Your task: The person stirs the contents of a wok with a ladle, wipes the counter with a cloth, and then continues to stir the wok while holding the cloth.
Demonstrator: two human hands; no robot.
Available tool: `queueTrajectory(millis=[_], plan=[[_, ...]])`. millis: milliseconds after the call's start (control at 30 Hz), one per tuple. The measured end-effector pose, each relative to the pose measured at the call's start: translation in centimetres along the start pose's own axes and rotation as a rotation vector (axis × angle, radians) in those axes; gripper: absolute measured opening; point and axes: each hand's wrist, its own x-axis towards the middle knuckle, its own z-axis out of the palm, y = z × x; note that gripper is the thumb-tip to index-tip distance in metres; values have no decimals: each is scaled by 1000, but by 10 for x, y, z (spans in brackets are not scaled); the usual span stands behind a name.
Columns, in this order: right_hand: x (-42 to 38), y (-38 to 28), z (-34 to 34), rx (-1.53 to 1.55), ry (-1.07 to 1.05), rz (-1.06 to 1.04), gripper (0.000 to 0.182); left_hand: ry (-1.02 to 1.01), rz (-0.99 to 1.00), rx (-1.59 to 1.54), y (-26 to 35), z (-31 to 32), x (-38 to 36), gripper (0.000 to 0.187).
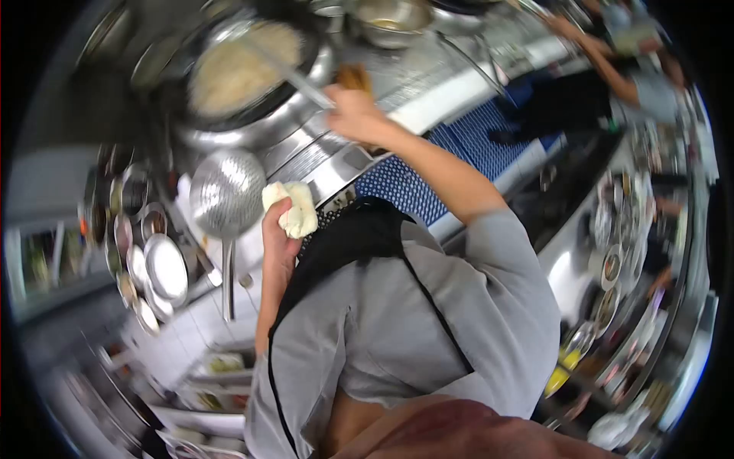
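My left hand is closed around a folded white cloth in front of my apron. My right hand grips the metal handle of a long-handled ladle, whose far end reaches over the wok and is blurred. The dark wok sits on a round steel burner ring and holds pale, whitish food. A perforated metal strainer lies left of the cloth, its handle pointing towards me. Close behind my right hand is a brown bristly thing, perhaps a brush.
Steel pots stand on the range right of the wok. Several round pans or lids are gathered at the left. Blue patterned matting covers the floor. A co-worker stands at the upper right. A long counter with dishes runs along the right.
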Motion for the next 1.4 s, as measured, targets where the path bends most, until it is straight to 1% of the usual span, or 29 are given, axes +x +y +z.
queueTrajectory(millis=[67,100,133,167,267,367,400,500,533,633,700,800,867,1000,1100,1300,1400], plan=[[-19,4,-41,77,-51,2,48,78,25,-29,2,-1,-5,41],[-25,-6,-67,89,-93,-7,50,96,45,-44,1,-4,-5,41],[-29,-12,-79,44,-116,10,50,73,31,-76,2,-20,0,41],[-30,-13,-95,1,-126,24,51,51,11,-79,4,-21,-3,42],[-39,-22,-136,-111,-243,2,58,54,74,-122,3,-15,-4,43],[-33,-53,-162,-316,-395,196,63,44,116,-130,0,-13,-5,42],[-31,-54,-164,-341,-398,154,62,40,119,-133,-2,-12,-5,42],[-17,-36,-156,-392,-399,40,63,50,124,-148,-5,-8,-10,40],[-10,-34,-148,-432,-404,54,63,57,125,-155,-7,-6,-12,40],[16,1,-113,-545,-320,-109,66,73,164,-154,-11,-8,-15,39],[36,28,-84,-687,-202,-298,65,101,181,-182,-12,-6,-17,38],[55,13,-52,-678,-259,-163,62,125,182,-220,-15,-6,-23,38],[73,20,-34,-661,-239,-178,62,135,187,-234,-18,-8,-27,38],[102,13,-9,-606,-198,-199,62,143,192,-215,-23,-16,-33,40],[125,10,12,-579,-169,-210,59,171,186,-204,-22,-8,-41,42],[139,-23,33,-449,-231,-200,60,174,192,-209,-30,-6,-31,42],[132,-23,28,-374,-259,-257,57,182,174,-226,-39,6,-25,43]])
